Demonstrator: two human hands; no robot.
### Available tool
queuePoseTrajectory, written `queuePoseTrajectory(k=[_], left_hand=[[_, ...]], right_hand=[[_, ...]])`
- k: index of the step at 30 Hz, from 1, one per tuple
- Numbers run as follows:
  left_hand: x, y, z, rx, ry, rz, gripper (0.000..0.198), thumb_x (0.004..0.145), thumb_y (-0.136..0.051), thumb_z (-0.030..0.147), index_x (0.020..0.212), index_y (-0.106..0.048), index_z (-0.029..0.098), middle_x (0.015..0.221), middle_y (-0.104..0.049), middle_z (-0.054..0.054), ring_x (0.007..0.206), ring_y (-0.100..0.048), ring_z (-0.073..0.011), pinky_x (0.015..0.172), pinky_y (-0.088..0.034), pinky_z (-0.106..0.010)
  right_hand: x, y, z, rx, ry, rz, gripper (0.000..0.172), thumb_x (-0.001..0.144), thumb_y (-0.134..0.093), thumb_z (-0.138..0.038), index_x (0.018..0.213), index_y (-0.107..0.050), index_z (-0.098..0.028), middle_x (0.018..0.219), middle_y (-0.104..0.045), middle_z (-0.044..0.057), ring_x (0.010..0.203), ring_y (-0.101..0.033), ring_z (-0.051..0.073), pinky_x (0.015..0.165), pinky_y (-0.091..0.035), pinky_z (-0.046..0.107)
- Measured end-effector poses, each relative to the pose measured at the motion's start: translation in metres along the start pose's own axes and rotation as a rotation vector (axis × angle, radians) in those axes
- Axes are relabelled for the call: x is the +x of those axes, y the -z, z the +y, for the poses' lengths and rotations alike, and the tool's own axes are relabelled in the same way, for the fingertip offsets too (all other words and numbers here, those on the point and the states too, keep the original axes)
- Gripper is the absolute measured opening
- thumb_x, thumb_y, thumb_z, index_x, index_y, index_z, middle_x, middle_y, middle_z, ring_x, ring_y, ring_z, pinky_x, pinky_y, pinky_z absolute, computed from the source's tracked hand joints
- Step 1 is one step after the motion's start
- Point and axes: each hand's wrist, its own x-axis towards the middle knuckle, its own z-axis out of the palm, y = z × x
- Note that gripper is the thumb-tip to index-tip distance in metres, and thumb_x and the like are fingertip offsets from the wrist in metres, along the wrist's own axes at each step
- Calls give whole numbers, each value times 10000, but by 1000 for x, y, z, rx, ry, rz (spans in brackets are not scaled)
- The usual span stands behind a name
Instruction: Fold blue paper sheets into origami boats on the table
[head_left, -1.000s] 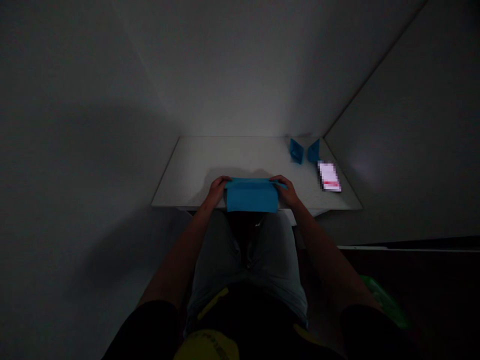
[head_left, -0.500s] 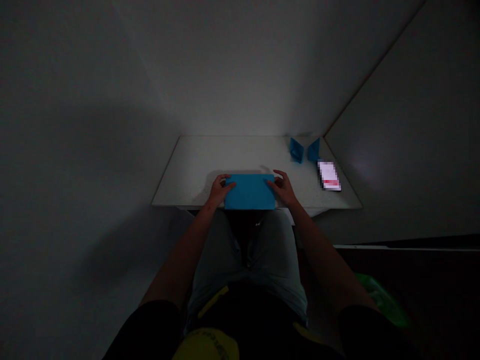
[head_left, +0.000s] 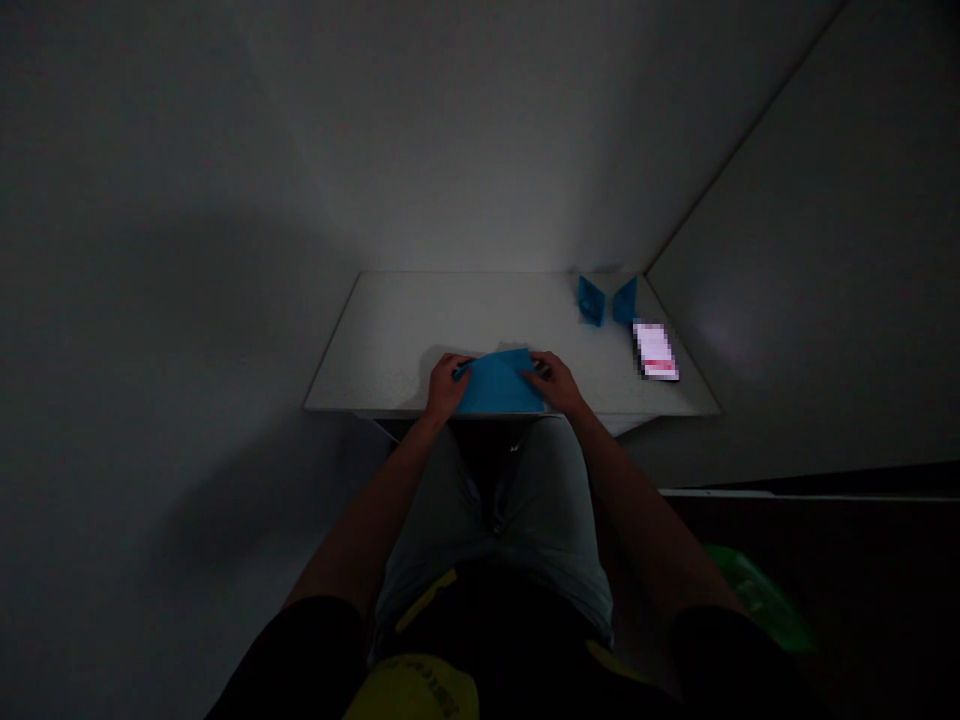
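A sheet of blue paper (head_left: 499,385) lies at the front edge of the white table, its upper edge bowed and its left corner bent up. My left hand (head_left: 448,385) is closed on its left side, thumb on the near face and fingers behind. At the right side my right hand (head_left: 553,380) pinches the paper between thumb and fingers. Two folded blue paper pieces, a left one (head_left: 591,301) and a right one (head_left: 625,300), stand near the back right corner; they look like paper boats.
The white table (head_left: 405,320) stands against a pale wall, with a side wall at its right. A phone (head_left: 655,350) with a lit, blurred screen lies at the table's right. Something green (head_left: 757,598) is on the dark floor at lower right.
The paper was flat and rectangular; now its left side is bent and its top edge curves. My left hand has moved slightly right, closer to my right hand.
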Motion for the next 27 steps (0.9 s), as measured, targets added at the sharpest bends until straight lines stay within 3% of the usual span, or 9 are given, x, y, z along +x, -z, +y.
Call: queuePoseTrajectory(k=[3, 7, 11, 14, 17, 22, 27], left_hand=[[-3, -2, 1, 74, -139, -127, 266, 941, -607, 219, 1130, -795, 211, 1177, -748, -109, 1157, -676, -265, 1120, -517, -470], [-13, -3, 3, 229, -308, -338, 377, 900, -689, 265, 1263, -790, 238, 1358, -730, -122, 1309, -635, -325, 1218, -418, -534], [-27, 1, 3, 420, -395, -469, 658, 928, -724, 521, 1523, -619, 261, 1621, -561, -130, 1504, -488, -366, 1295, -285, -557], [-35, 3, 3, 488, -432, -515, 902, 892, -726, 664, 1643, -462, 240, 1726, -416, -156, 1598, -365, -384, 1336, -183, -555], [-37, 1, 4, 512, -433, -513, 1035, 856, -717, 754, 1672, -398, 204, 1755, -346, -190, 1635, -289, -407, 1344, -138, -569], [-31, -4, 6, 508, -392, -483, 1038, 795, -774, 765, 1617, -483, 202, 1715, -396, -215, 1605, -317, -450, 1320, -191, -594], [-25, 7, 5, 426, -346, -471, 707, 844, -801, 611, 1433, -677, 241, 1573, -566, -181, 1481, -485, -410, 1269, -294, -586]], right_hand=[[-1, -1, -4, -156, 125, -45, 534, 920, -651, -625, 1260, -741, -223, 1246, -746, 139, 1077, -686, 297, 952, -564, 473], [-10, -2, -17, -367, 281, -208, 463, 995, -621, -540, 1352, -746, -274, 1406, -724, 110, 1304, -630, 322, 1134, -452, 530], [-26, -3, -27, -524, 371, -341, 556, 1015, -609, -589, 1489, -671, -304, 1529, -660, 85, 1366, -583, 337, 1150, -404, 542], [-39, -2, -29, -606, 397, -355, 682, 1007, -613, -635, 1591, -570, -285, 1607, -588, 105, 1420, -531, 364, 1165, -368, 545], [-51, 0, -30, -650, 402, -352, 730, 1003, -620, -647, 1622, -529, -269, 1637, -551, 124, 1429, -528, 375, 1171, -348, 547], [-52, 4, -36, -694, 359, -359, 685, 1021, -610, -601, 1620, -526, -279, 1657, -523, 130, 1420, -551, 379, 1142, -357, 558], [-36, 13, -39, -683, 308, -405, 609, 1030, -592, -588, 1564, -596, -295, 1615, -578, 108, 1377, -586, 384, 1093, -396, 562]])
